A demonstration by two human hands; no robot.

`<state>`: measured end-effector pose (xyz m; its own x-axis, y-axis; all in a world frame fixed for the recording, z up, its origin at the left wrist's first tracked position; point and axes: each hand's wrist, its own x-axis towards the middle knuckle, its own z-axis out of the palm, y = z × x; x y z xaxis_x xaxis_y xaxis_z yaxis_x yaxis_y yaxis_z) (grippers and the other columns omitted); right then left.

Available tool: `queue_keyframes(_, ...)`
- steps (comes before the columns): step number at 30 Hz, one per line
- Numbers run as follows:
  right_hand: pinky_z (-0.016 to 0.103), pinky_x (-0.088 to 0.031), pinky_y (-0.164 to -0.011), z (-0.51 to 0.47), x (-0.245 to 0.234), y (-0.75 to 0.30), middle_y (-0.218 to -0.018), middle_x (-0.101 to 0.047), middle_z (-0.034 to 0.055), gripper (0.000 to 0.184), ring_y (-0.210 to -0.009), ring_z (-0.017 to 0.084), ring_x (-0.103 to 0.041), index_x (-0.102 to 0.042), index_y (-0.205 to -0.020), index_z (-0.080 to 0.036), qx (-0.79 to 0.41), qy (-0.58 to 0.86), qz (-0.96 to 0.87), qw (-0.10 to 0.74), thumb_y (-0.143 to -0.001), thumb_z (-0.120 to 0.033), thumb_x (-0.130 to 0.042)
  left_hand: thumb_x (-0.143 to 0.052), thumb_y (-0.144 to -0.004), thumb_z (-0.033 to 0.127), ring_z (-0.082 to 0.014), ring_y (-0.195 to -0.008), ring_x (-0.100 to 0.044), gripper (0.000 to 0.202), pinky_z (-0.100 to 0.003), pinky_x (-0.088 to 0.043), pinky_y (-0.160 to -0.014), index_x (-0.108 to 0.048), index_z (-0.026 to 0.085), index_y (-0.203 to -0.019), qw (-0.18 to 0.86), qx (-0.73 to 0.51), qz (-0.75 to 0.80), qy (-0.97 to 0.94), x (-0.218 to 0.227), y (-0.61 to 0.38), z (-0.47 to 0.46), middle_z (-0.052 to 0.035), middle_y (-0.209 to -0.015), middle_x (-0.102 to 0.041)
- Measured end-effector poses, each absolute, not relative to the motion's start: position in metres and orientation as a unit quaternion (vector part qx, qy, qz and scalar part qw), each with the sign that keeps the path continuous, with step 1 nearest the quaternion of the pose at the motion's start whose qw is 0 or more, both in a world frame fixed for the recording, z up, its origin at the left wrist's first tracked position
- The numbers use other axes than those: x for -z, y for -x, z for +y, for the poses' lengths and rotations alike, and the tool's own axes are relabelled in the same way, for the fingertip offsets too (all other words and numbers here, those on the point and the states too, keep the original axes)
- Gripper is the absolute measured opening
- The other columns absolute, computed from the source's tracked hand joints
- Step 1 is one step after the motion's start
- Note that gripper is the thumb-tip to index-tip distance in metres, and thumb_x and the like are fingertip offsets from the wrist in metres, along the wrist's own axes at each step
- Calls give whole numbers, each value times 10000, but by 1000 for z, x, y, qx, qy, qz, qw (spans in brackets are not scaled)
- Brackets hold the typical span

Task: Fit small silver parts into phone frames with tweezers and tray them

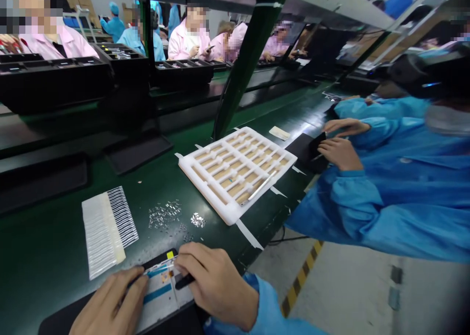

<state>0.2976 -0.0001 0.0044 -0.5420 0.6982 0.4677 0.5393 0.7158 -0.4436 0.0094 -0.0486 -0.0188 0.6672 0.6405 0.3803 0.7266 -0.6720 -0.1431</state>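
Left hand (110, 300) resting fingers-down on a flat labelled device (161, 293), right hand (216, 286) curled around a black tool (183, 281)

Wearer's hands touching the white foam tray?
No, the left hand and right hand are on a black-framed device, apart from the white foam tray.

Foam tray (203, 194) on green belt (47, 227); loose metal clips (165, 215); co-worker's blue sleeve (378, 178).

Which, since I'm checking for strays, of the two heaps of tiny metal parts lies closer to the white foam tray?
The small, bright clump on the right; the wider, looser scatter lies further left.
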Motion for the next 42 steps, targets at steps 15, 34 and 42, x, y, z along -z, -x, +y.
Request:
queue_keyframes(15, 329, -492, -636, 8, 4, -294, -1047, -770, 69, 238, -831, 223, -687, -678, -1059, -165, -76, 346, -899, 258, -994, -1, -518, -381, -1128, 274, -256, -1144, -720, 430, -389, -536, -1025, -670, 214, -1441, 120, 128, -408, 896, 5, -28, -51, -86, -1276, -778)
queue_keyframes(34, 338, -680, -666, -23, -2, -287, -1203, -796, 188, 277, -880, 267, -781, -759, -1201, -96, -66, 417, -863, 276, -983, -95, -588, -437, -1135, 460, -218, -976, -754, 392, -324, -585, -828, -730, 243, -1278, 109, 185, -413, 885, -2, -40, -35, -67, -1121, -799)
queue_keyframes(42, 363, -688, -699, -16, -1, -343, -1085, -791, 136, 290, -921, 283, -799, -829, -1030, -264, -222, 496, -640, 543, -1116, -289, -554, -802, -811, 369, -246, -1120, -783, 509, -321, -660, -920, -658, 290, -1292, 7, 131, -447, 885, -28, -9, -31, -61, -1306, -784)
